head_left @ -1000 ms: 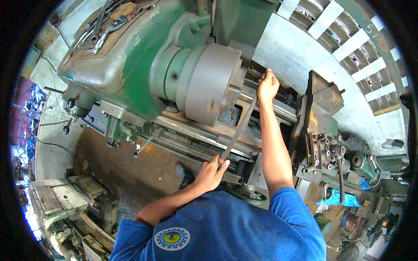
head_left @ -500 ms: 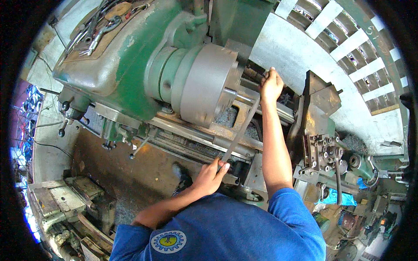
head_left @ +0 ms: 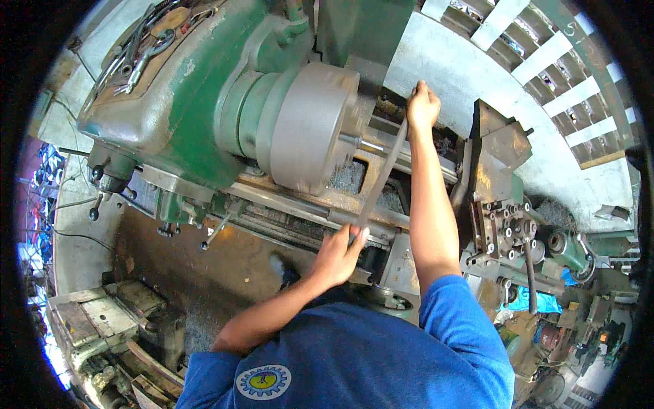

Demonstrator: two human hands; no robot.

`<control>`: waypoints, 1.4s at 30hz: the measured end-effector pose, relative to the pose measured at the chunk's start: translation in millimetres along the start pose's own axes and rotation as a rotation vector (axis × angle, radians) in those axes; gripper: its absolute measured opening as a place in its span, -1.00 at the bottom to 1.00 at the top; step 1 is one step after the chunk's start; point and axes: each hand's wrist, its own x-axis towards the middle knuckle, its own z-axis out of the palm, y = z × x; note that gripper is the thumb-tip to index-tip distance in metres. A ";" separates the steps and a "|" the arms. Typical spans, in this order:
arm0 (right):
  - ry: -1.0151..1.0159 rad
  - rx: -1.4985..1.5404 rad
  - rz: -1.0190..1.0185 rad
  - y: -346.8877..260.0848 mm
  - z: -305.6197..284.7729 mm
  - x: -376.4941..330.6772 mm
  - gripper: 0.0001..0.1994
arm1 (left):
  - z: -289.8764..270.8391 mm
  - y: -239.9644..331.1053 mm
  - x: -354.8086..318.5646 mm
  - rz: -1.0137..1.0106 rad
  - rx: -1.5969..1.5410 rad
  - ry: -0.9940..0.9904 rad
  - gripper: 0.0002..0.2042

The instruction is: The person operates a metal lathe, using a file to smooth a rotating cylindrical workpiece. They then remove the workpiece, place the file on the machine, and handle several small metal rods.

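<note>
At the centre of the lathe, above its bed (head_left: pixel 320 213): one long flat metal bar (head_left: pixel 379 184), slanting between two hands and crossing the bright round shaft (head_left: pixel 373 146) beside the blurred grey chuck (head_left: pixel 310 129); whether bar and shaft touch cannot be told. Left hand (head_left: pixel 338 255): grip pinching the near end, thumb against fingers. Right hand (head_left: pixel 424 110): grip curled closed at the far end, beyond the shaft. Bar length between the two grips: uncovered. Differences from half a second ago: both hands stand farther from the wearer's body, the bar carried forward with them and slightly farther from the chuck along the shaft; the left hand now lies nearer the lathe bed. Both holds: unchanged.
</note>
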 end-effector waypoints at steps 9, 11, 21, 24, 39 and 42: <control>-0.037 0.099 -0.045 23.8 16.0 -41.8 -0.59 | -14.8 -13.8 -42.1 -0.211 -0.043 -0.125 -0.62; -0.037 0.156 -0.016 22.5 23.4 -17.7 -0.58 | -10.7 -1.0 -15.8 -0.253 0.007 -0.134 -0.61; -0.050 0.014 0.044 8.8 -18.2 -42.8 -0.53 | -10.9 1.7 -44.9 -0.412 -0.236 -0.284 -0.67; -0.042 -0.149 -0.089 13.7 -1.9 -54.9 -0.54 | -12.0 -11.2 -53.1 -0.478 -0.405 -0.276 -0.66; -0.055 -0.060 0.059 10.8 -6.9 -42.6 -0.54 | -20.9 6.2 -45.6 -0.450 -0.401 -0.245 -0.68; 0.125 -0.090 -0.064 12.0 17.4 -33.7 -0.55 | -19.0 -2.8 -24.1 -0.442 -0.388 -0.230 -0.62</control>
